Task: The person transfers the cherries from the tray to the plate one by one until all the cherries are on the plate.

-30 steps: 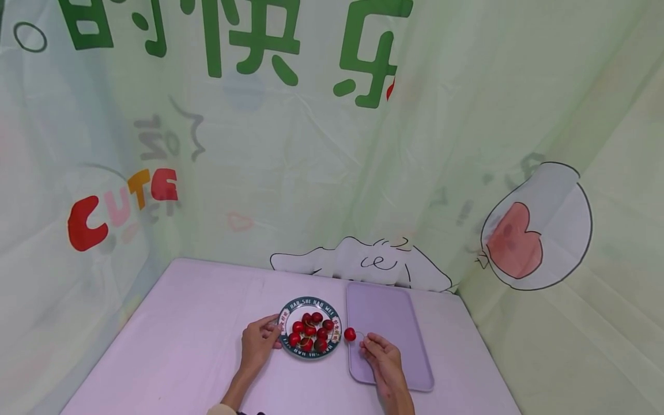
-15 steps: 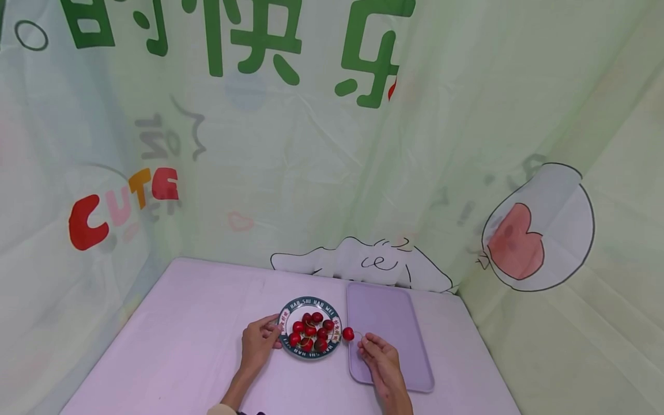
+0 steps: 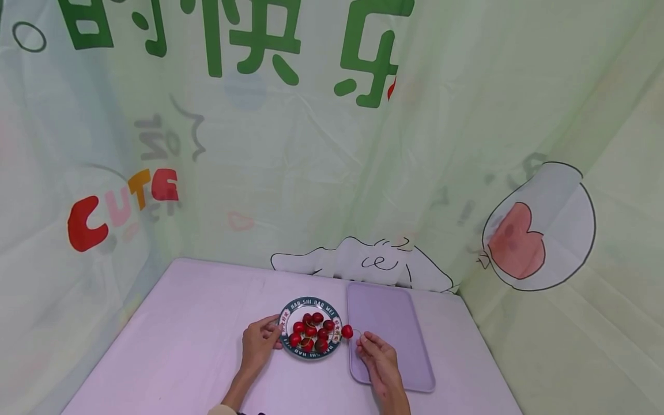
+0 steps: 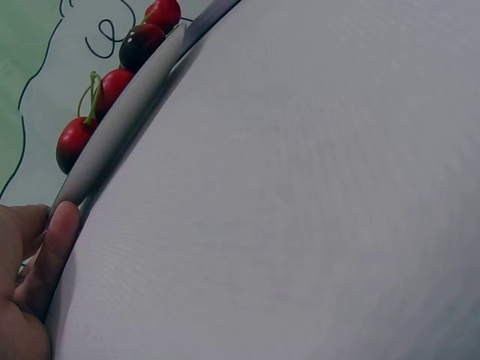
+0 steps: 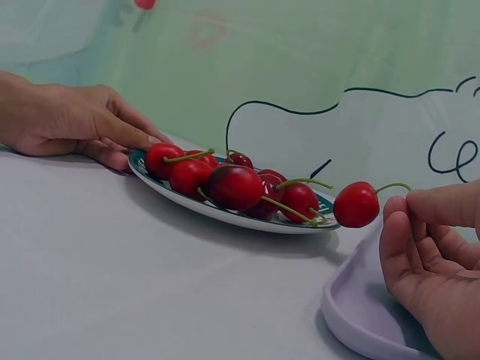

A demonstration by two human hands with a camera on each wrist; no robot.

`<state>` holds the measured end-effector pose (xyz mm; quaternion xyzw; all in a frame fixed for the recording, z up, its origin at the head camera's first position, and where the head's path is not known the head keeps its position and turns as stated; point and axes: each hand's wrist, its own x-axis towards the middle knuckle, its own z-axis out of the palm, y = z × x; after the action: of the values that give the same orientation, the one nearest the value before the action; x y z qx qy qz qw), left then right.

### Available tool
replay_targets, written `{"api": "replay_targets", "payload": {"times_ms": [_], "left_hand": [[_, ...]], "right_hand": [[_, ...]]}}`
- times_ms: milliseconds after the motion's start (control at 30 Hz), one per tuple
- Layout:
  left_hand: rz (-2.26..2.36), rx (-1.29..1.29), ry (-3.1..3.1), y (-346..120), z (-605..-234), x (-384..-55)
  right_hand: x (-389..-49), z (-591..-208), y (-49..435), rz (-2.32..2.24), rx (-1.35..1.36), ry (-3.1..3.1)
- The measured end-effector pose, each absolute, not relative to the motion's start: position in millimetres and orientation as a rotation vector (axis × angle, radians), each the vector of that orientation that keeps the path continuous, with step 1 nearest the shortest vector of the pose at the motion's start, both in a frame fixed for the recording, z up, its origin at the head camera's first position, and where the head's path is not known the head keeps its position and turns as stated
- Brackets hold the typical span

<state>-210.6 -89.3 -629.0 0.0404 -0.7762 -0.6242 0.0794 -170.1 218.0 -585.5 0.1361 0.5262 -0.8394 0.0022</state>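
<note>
A round plate [image 3: 287, 349] with a dark green lettered rim holds several red cherries [image 3: 310, 331], some with green stems. At its left edge my left hand [image 3: 257, 344] pinches the rim, thumb on top; the right wrist view has the plate tilted, its left side higher. My right hand [image 3: 381, 360] pinches the stem of a single cherry [image 5: 356, 204] between thumb and fingertips. That cherry hangs at the plate's right rim, above the near left part of a purple tray [image 3: 399, 323]. In the left wrist view, fingers [image 4: 64, 229] grip the plate's edge below several cherries.
The purple tray lies on the table just right of the plate. A pale cloth covers the table [image 3: 197, 334]. Printed curtains [image 3: 311, 173] hang behind and at both sides of the table.
My right hand has drifted slightly left and up with the cherry, bringing the cherry closer to the plate's right rim. My left hand and the plate have hardly moved.
</note>
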Motion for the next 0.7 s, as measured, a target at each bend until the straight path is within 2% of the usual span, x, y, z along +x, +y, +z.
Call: {"api": "replay_targets", "payload": {"times_ms": [433,700], "left_hand": [[-1.867,0.106,-2.323,-90.8,-632.3,-211.6],[-1.877,0.102,-2.314,-91.0,-632.2,-211.4]], "right_hand": [[-172.3,-588.5,208.3,-2.648,0.399,1.624],[-169.2,-570.4,198.3,-2.584,0.438,1.667]]}}
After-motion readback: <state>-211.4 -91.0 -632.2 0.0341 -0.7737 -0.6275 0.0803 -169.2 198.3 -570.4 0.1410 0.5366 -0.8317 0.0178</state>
